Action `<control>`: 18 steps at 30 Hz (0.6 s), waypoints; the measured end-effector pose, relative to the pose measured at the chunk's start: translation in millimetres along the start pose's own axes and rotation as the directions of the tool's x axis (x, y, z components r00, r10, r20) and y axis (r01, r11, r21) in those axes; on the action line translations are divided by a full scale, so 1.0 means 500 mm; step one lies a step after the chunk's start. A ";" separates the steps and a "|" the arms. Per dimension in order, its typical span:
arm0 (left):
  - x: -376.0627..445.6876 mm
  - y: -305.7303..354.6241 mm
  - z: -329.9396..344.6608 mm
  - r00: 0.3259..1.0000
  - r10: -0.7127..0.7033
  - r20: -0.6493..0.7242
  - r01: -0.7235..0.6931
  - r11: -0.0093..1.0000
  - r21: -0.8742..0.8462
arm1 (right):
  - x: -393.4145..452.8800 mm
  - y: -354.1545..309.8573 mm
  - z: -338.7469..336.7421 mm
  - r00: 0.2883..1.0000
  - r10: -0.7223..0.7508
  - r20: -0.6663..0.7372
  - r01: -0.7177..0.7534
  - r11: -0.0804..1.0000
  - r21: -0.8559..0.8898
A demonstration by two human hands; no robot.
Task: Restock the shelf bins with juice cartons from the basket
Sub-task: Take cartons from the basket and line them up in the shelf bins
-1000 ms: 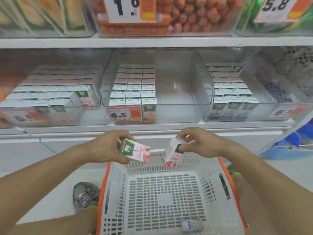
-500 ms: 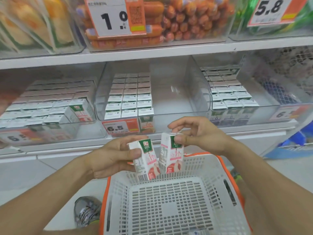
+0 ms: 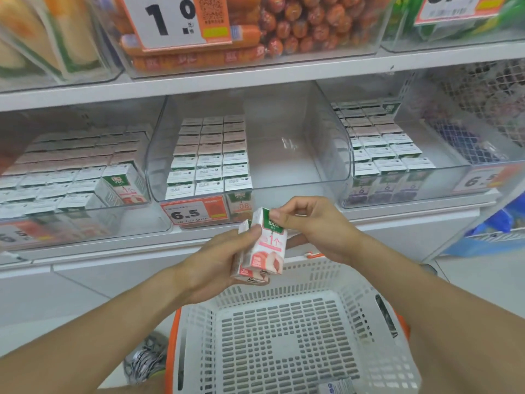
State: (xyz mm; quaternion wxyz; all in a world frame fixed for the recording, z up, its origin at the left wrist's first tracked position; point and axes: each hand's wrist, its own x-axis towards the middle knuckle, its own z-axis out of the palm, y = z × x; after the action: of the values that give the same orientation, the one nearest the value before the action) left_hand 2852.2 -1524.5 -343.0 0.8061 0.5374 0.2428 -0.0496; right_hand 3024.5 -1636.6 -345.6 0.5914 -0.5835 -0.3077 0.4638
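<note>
Right now the left hand is gripping two juice cartons side by side above the basket, while the right hand is pinching the front carton's top. That loosely stacked pair is risking a slip during the reach toward the middle bin.

White shelving, seemingly tiled floor

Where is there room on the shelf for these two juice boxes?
The middle bin has bare floor right of its three carton rows. The left bin is packed except its front edge. The right bin has room beside its cartons.
</note>
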 end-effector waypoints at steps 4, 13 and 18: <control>0.006 -0.020 -0.006 0.999 -0.007 -0.050 0.009 0.999 0.033 | -0.006 0.011 0.024 1.000 -0.026 -0.017 0.024 0.997 -0.070; -0.005 -0.024 -0.036 0.993 -0.101 0.060 0.095 0.991 0.092 | -0.014 -0.005 0.014 0.964 0.194 0.180 -0.134 0.944 -0.303; -0.016 -0.021 -0.050 0.940 -0.258 0.225 0.219 0.958 0.188 | -0.014 0.000 0.007 0.825 0.346 0.446 -0.230 0.928 -0.294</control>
State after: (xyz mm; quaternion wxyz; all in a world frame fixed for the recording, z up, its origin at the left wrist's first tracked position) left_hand 2833.1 -1508.3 -355.8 0.7722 0.5565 0.1993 -0.2330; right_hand 3018.7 -1641.4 -343.9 0.3456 -0.5503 -0.4062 0.6424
